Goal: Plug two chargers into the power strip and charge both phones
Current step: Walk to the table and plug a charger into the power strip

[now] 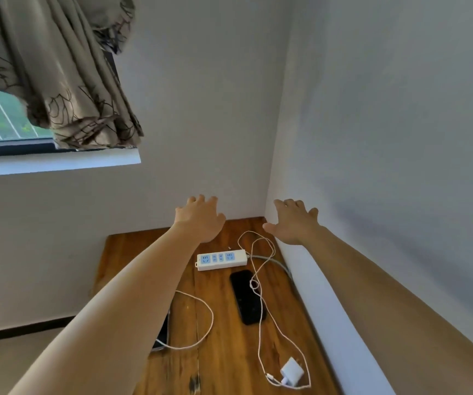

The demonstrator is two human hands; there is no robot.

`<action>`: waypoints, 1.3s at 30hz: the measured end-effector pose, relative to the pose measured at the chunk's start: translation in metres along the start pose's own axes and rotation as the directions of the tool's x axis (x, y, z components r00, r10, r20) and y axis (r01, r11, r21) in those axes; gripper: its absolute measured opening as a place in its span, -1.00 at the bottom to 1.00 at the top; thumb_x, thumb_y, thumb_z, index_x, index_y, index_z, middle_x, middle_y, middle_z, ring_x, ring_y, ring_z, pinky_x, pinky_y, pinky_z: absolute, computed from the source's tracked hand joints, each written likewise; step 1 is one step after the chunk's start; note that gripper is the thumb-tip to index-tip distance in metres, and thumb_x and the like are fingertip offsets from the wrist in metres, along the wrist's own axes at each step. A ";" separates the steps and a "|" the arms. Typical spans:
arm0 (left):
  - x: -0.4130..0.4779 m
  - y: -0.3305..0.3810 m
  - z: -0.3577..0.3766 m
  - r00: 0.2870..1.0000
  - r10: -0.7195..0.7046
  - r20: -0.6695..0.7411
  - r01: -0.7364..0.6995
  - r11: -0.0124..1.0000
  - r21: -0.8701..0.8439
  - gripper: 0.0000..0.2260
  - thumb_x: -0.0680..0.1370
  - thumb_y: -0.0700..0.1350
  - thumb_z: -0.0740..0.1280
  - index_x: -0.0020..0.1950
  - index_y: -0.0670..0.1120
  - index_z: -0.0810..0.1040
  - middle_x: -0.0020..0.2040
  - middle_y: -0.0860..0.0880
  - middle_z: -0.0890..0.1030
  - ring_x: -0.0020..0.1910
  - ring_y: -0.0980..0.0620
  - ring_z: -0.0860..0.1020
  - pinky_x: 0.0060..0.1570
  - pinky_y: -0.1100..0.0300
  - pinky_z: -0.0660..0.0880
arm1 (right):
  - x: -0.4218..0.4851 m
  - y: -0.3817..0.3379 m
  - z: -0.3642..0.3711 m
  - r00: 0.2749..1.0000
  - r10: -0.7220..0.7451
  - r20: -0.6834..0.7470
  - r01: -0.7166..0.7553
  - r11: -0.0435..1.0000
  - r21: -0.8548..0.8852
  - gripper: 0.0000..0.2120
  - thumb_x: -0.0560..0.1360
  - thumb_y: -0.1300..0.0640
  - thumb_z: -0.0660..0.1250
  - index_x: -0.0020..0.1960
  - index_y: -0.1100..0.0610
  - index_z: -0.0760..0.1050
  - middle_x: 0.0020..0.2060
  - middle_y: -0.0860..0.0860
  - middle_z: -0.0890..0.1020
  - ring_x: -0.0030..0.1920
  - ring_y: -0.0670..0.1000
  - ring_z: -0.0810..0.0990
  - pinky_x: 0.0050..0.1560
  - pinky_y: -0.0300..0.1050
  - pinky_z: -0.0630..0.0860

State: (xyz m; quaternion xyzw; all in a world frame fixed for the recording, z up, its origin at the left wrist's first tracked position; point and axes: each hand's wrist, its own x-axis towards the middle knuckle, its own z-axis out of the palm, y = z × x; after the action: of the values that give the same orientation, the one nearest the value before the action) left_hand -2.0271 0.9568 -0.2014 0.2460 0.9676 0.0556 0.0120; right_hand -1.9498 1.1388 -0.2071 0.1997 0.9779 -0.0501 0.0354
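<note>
A white power strip (221,260) with blue sockets lies on the wooden table (229,352), all sockets bare. Just in front of it a black phone (247,296) lies face up, with a white cable (261,292) looping over it. That cable runs to a white charger block (292,370) near the table's front right. A second phone (163,332) is mostly hidden under my left forearm, beside another white cable loop (201,334). My left hand (199,219) and my right hand (293,223) are stretched out above the table's far edge, fingers spread, holding nothing.
The table sits in a corner, with white walls behind and along its right side. The strip's grey cord (275,262) runs off to the right wall. A window with a patterned curtain (58,81) is at the upper left.
</note>
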 end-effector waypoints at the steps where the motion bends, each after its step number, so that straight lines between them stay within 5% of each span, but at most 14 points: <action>1: 0.017 -0.005 0.012 1.000 0.012 0.012 -0.012 1.000 -0.001 -0.53 0.62 0.09 0.06 0.51 -0.04 0.20 0.48 -0.12 0.30 0.43 -0.19 0.29 0.33 -0.14 0.35 | 0.016 0.000 0.010 1.000 0.012 0.018 -0.012 1.000 0.009 -0.34 0.53 -0.19 0.18 0.50 0.07 0.07 0.49 0.12 0.19 0.48 0.19 0.12 0.40 0.29 0.07; 6: 0.084 -0.031 0.087 0.997 0.065 0.028 -0.062 0.994 -0.094 -0.60 0.62 0.01 0.08 0.44 -0.05 0.30 0.40 -0.09 0.41 0.33 -0.11 0.38 0.21 0.02 0.40 | 0.080 -0.001 0.072 0.992 0.044 0.116 -0.053 0.995 0.079 -0.48 0.54 -0.11 0.16 0.43 0.10 0.22 0.40 0.13 0.34 0.39 0.17 0.25 0.34 0.25 0.17; 11: 0.100 -0.041 0.175 0.985 0.108 0.132 -0.089 0.986 -0.138 -0.59 0.60 -0.02 0.15 0.45 -0.06 0.30 0.47 -0.08 0.34 0.42 -0.10 0.30 0.30 -0.01 0.36 | 0.100 0.009 0.147 0.965 0.105 0.240 -0.140 0.980 0.138 -0.58 0.53 -0.08 0.17 0.33 0.08 0.33 0.30 0.11 0.44 0.31 0.14 0.35 0.29 0.22 0.25; 18: 0.052 -0.015 0.273 0.925 0.192 0.329 -0.122 0.967 -0.222 -0.59 0.62 -0.05 0.14 0.47 -0.01 0.24 0.51 -0.05 0.26 0.49 -0.08 0.19 0.38 -0.02 0.27 | 0.062 0.038 0.231 0.877 0.183 0.444 -0.264 0.956 0.128 -0.64 0.53 -0.05 0.15 0.23 0.11 0.41 0.25 0.11 0.48 0.27 0.17 0.39 0.28 0.22 0.28; 23: -0.016 0.013 0.310 0.861 0.289 0.418 -0.203 0.950 -0.238 -0.57 0.61 -0.05 0.13 0.49 0.02 0.19 0.42 -0.04 0.34 0.38 -0.07 0.29 0.31 0.03 0.32 | 0.001 0.052 0.261 0.843 0.167 0.512 -0.286 0.944 0.164 -0.77 0.54 0.03 0.25 0.14 0.08 0.49 0.10 0.04 0.56 0.06 0.06 0.54 0.12 -0.02 0.52; 29: -0.073 0.029 0.332 0.731 0.404 0.550 -0.314 0.915 -0.255 -0.48 0.61 -0.07 0.18 0.52 0.15 0.06 0.45 -0.06 0.27 0.40 -0.10 0.24 0.33 0.00 0.29 | -0.064 0.077 0.283 0.794 -0.053 0.605 -0.029 0.992 0.125 -0.61 0.39 0.11 0.40 0.20 0.00 0.45 0.21 -0.01 0.47 0.12 0.02 0.48 0.07 -0.14 0.48; 33: -0.079 0.024 0.338 0.687 0.385 0.617 -0.364 0.916 -0.167 -0.39 0.61 -0.09 0.18 0.54 0.17 -0.10 0.59 -0.07 -0.10 0.54 -0.16 -0.07 0.46 -0.10 0.08 | -0.083 0.089 0.299 0.732 -0.200 0.651 0.257 0.966 0.008 -0.43 0.38 0.12 0.47 0.32 0.01 0.34 0.33 0.05 0.38 0.30 0.10 0.37 0.27 0.03 0.37; 39: -0.078 0.015 0.339 0.648 0.372 0.665 -0.433 0.898 -0.081 -0.34 0.60 -0.09 0.21 0.56 0.11 -0.14 0.58 -0.02 -0.23 0.54 -0.13 -0.21 0.47 -0.13 -0.03 | -0.085 0.092 0.310 0.738 -0.247 0.628 0.388 0.917 -0.094 -0.56 0.47 0.15 0.38 0.30 0.07 0.35 0.26 0.14 0.44 0.24 0.15 0.41 0.19 0.03 0.40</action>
State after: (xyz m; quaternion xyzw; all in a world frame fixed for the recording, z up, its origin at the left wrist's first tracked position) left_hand -1.9345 0.9677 -0.5364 0.4581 0.8208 -0.0756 0.3327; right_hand -1.8204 1.1559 -0.5145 -0.0027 0.9337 -0.0085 0.3579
